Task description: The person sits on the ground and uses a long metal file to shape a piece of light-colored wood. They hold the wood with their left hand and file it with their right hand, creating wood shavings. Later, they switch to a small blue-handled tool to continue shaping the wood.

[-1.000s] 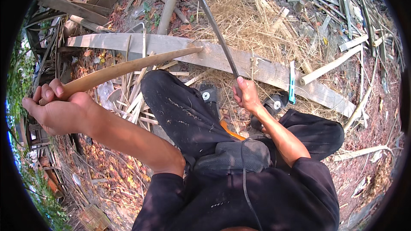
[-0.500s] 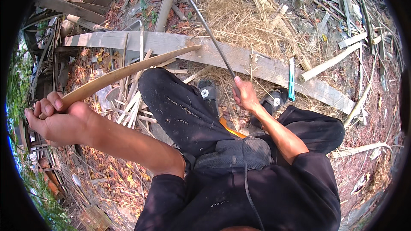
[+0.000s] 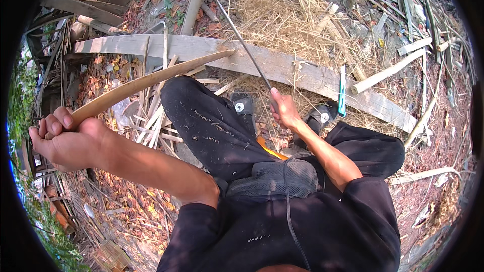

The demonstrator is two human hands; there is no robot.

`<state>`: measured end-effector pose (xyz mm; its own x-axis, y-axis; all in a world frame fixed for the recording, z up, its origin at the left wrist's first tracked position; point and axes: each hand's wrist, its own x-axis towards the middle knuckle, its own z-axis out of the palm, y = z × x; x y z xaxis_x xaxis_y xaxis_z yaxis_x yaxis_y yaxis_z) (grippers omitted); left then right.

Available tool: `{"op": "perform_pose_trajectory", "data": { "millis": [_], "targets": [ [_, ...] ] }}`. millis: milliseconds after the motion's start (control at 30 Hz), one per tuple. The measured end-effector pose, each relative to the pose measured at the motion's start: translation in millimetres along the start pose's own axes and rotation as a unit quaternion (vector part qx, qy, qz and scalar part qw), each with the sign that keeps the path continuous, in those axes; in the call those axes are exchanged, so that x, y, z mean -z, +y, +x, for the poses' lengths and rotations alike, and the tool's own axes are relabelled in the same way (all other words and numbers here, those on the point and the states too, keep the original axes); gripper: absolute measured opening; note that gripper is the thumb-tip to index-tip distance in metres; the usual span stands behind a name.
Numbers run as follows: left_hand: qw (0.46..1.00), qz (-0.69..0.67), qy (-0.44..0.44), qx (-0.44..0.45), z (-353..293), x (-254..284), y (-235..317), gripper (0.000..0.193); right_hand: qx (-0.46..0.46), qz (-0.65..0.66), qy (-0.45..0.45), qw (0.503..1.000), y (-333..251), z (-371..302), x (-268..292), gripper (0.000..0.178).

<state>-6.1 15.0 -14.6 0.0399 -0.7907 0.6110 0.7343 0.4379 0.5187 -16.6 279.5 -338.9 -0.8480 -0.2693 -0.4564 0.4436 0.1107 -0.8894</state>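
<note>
My left hand [image 3: 70,141], out at the far left, is closed round the near end of a long bamboo strip [image 3: 146,81]. The strip slants away to the right, and its far tip lies at the wooden plank [image 3: 272,65]. In front of my body, my right hand [image 3: 285,109] grips a long narrow-bladed knife [image 3: 244,44] by its handle. The blade points away and slightly left, passing over the plank close to the strip's tip. Whether blade and strip touch, I cannot tell. My fingers hide most of the handle.
A turquoise cutter [image 3: 342,93] lies across the plank's right part. Beyond the plank is a heap of pale shavings [image 3: 280,17]. Split bamboo slats [image 3: 156,121] lie beside my left knee, and a bamboo pole [image 3: 388,72] lies at the right. Leaf litter covers the ground.
The knife and my right hand have shifted slightly to the left, with the blade tip a little lower. My left hand keeps the bamboo strip in nearly the same place.
</note>
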Motion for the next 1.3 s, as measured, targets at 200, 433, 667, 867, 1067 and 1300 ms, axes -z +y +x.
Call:
{"op": "perform_pose_trajectory", "data": {
  "millis": [200,433,667,867,1067,1300],
  "targets": [
    [0.998,-0.01,-0.048,0.044,-3,3,6,0.028,0.055,-0.135,0.029,0.989,81,17,13,0.071],
    [0.997,0.008,-0.022,0.076,4,34,13,0.033,-0.114,-0.048,0.025,0.992,66,18,22,0.062],
    [0.978,-0.093,-0.13,0.133,8,46,12,0.036,-0.133,0.145,-0.031,0.98,46,18,18,0.058],
    [0.957,-0.157,-0.214,0.118,-5,37,16,0.037,-0.146,0.019,0.01,0.989,62,21,26,0.056],
    [0.929,-0.203,-0.283,0.129,-3,38,14,0.037,-0.08,-0.164,0.094,0.979,79,28,29,0.069],
    [0.894,-0.236,-0.353,0.146,10,63,15,0.034,0.204,-0.075,0.076,0.973,10,3,14,0.067]
  ]
}}
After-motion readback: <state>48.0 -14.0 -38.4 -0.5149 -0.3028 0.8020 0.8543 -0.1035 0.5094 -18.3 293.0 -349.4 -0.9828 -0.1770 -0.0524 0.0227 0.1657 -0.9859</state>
